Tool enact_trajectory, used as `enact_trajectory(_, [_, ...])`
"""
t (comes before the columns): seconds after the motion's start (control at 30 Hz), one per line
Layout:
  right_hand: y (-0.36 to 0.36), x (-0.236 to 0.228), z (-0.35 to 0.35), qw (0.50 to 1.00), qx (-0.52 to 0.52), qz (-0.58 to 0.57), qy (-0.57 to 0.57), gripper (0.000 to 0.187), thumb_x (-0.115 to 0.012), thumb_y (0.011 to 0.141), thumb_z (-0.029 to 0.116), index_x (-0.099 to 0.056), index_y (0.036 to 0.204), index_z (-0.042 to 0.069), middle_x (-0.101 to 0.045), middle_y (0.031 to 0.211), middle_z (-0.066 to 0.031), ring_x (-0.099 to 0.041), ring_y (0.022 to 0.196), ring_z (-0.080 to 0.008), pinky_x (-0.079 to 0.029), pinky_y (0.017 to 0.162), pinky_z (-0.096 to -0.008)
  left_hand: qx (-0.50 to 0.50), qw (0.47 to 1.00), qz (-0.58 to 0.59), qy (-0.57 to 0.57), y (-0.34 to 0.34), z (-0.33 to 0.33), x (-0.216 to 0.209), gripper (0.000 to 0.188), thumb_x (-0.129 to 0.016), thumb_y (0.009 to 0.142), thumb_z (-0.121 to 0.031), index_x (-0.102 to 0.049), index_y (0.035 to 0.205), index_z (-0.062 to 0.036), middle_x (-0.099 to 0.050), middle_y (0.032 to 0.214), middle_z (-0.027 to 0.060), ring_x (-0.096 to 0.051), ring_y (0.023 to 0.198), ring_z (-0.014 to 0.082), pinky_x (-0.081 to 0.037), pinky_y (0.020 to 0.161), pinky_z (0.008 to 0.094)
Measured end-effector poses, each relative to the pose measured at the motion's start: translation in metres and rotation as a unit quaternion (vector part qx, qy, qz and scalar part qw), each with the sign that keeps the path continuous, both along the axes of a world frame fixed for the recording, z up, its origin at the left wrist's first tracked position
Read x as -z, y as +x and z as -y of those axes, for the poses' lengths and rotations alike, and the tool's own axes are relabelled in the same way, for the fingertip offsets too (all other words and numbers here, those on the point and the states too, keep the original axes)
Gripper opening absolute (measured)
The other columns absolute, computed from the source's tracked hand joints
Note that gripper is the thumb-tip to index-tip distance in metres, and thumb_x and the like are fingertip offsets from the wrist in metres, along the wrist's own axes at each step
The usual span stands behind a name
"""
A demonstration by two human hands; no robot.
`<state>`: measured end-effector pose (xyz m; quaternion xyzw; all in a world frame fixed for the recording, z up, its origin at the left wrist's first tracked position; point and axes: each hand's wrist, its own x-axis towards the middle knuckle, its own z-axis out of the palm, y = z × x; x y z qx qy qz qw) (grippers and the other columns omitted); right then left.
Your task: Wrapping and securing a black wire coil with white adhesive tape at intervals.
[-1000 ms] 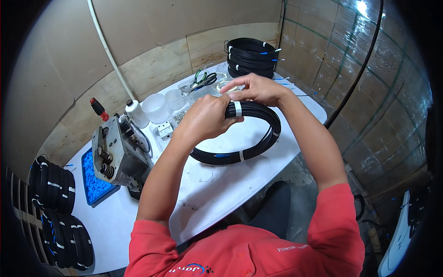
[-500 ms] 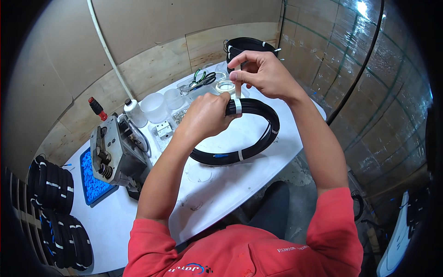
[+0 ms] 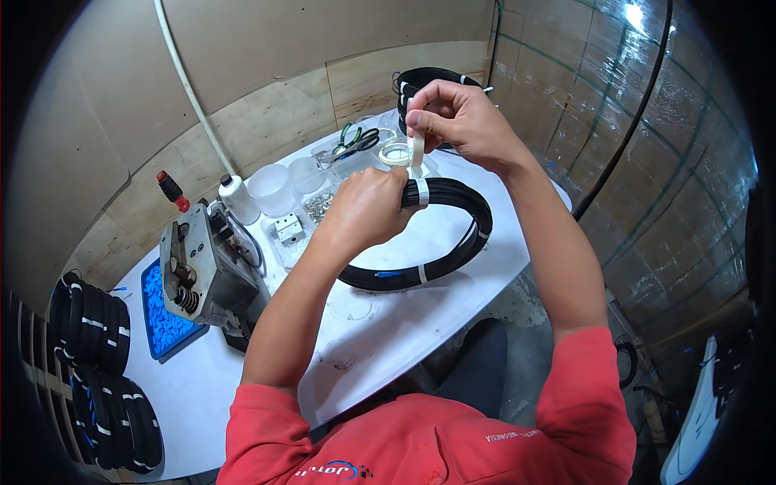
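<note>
A black cable coil (image 3: pixel 453 242) lies on the white table (image 3: pixel 380 331). My left hand (image 3: pixel 368 210) grips the coil's upper left part. My right hand (image 3: pixel 457 121) is raised above it and pinches a strip of white tape (image 3: pixel 418 153) that runs down to a white band wrapped round the coil beside my left fingers. Two more white bands show on the coil's lower and right side. A clear tape roll (image 3: pixel 395 154) lies on the table just behind my hands.
A grey metal machine (image 3: pixel 202 271) stands at the table's left, beside a blue tray (image 3: pixel 166 319). Plastic cups (image 3: pixel 271 190), a white bottle (image 3: pixel 237 198), scissors (image 3: pixel 356 141) and a stack of finished coils (image 3: pixel 432 81) sit behind. More banded coils (image 3: pixel 101 364) hang at lower left.
My right hand has risen from the coil, pulling the white tape strip up and taut. My left hand has kept its grip on the coil.
</note>
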<state>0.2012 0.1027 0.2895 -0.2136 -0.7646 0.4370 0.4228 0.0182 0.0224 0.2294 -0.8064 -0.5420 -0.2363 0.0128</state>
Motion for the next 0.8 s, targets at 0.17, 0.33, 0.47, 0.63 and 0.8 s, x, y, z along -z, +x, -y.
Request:
enact_trajectory(0.17, [0.010, -0.003, 0.055, 0.992, 0.037, 0.053, 0.111, 0.050, -0.077, 0.090, 0.007, -0.057, 0.136, 0.003, -0.070, 0.075, -0.0046, -0.066, 0.071, -0.0083, -0.052, 0.065, -0.0284, 0.008, 1.000, 0.011, -0.015, -0.005, -0.008, 0.003, 0.031, -0.080, 0.085, -0.027, -0.069, 0.092, 0.0004, -0.071, 0.079, 0.0250, -0.070, 0.078, 0.0454, -0.056, 0.074, 0.0533])
enact_trajectory(0.33, [0.012, 0.073, 0.114, 0.924, 0.150, 0.104, 0.336, 0.071, -0.085, 0.082, 0.012, -0.054, 0.146, 0.008, -0.073, 0.090, -0.0079, -0.070, 0.084, -0.0247, -0.052, 0.074, -0.0358, 0.021, 0.999, 0.027, -0.001, -0.018, -0.012, 0.010, 0.030, -0.075, 0.084, -0.020, -0.066, 0.107, -0.0024, -0.072, 0.082, 0.0253, -0.071, 0.082, 0.0475, -0.056, 0.076, 0.0562])
enact_trajectory(0.47, [0.014, 0.118, 0.132, 0.912, 0.136, 0.078, 0.380, 0.054, -0.087, 0.081, 0.018, -0.063, 0.128, 0.007, -0.072, 0.103, -0.0108, -0.070, 0.095, -0.0292, -0.052, 0.082, -0.0404, 0.005, 0.999, 0.030, 0.025, -0.011, -0.011, 0.007, 0.034, -0.075, 0.080, -0.014, -0.065, 0.112, -0.0066, -0.072, 0.083, 0.0245, -0.070, 0.083, 0.0476, -0.056, 0.075, 0.0571])
enact_trajectory(0.63, [0.003, 0.116, 0.127, 0.964, 0.198, -0.073, 0.160, 0.034, -0.087, 0.085, 0.025, -0.061, 0.085, 0.003, -0.072, 0.094, -0.0146, -0.073, 0.087, -0.0259, -0.057, 0.077, -0.0351, -0.010, 1.000, 0.023, 0.014, -0.003, -0.003, 0.000, 0.035, -0.070, 0.079, -0.007, -0.068, 0.114, -0.0070, -0.072, 0.082, 0.0242, -0.070, 0.083, 0.0451, -0.055, 0.076, 0.0515])
enact_trajectory(0.8, [0.000, 0.104, 0.126, 0.977, 0.150, -0.118, -0.093, 0.021, -0.076, 0.095, 0.007, -0.059, 0.083, 0.004, -0.070, 0.076, -0.0051, -0.067, 0.067, -0.0068, -0.051, 0.055, -0.0209, -0.024, 1.000, 0.008, 0.014, -0.003, 0.002, 0.001, 0.038, -0.070, 0.078, -0.008, -0.067, 0.116, -0.0073, -0.072, 0.082, 0.0249, -0.071, 0.082, 0.0449, -0.056, 0.076, 0.0524])
